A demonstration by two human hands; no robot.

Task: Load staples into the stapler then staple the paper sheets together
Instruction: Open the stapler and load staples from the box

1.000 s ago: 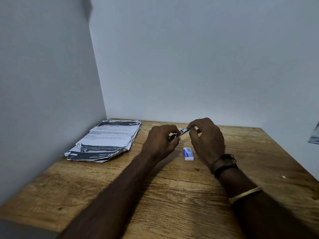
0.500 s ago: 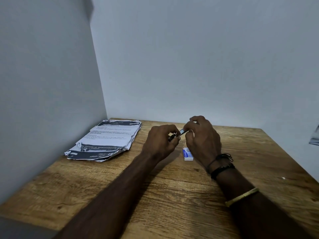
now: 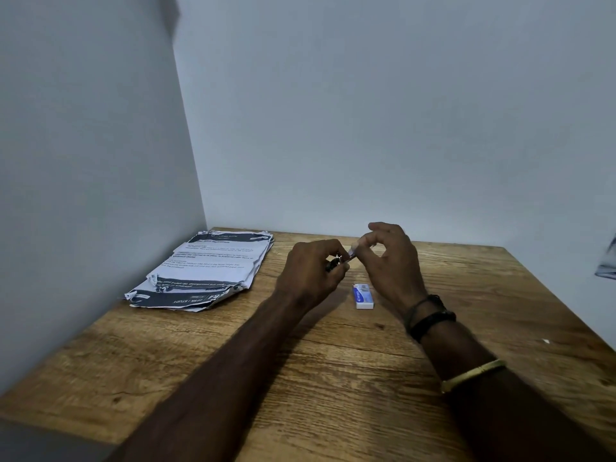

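Observation:
My left hand (image 3: pixel 311 273) is closed around a small dark stapler (image 3: pixel 335 263), which it mostly hides. My right hand (image 3: pixel 393 261) pinches a thin silvery strip of staples (image 3: pixel 351 253) between thumb and forefinger, its far end meeting the stapler. Both hands hover just above the wooden table (image 3: pixel 333 378). A small white and blue staple box (image 3: pixel 363 296) lies on the table under my right hand. A stack of printed, crumpled paper sheets (image 3: pixel 206 270) lies at the back left, apart from both hands.
White walls close the table in at the left and the back. A grey object (image 3: pixel 606 261) shows at the right frame edge. A tiny white scrap (image 3: pixel 546 341) lies near the right side of the table.
My right hand has drawn back to the right after moving in, uncovering the staple box, with its fingers spread more. My left hand and the stapler have barely moved.

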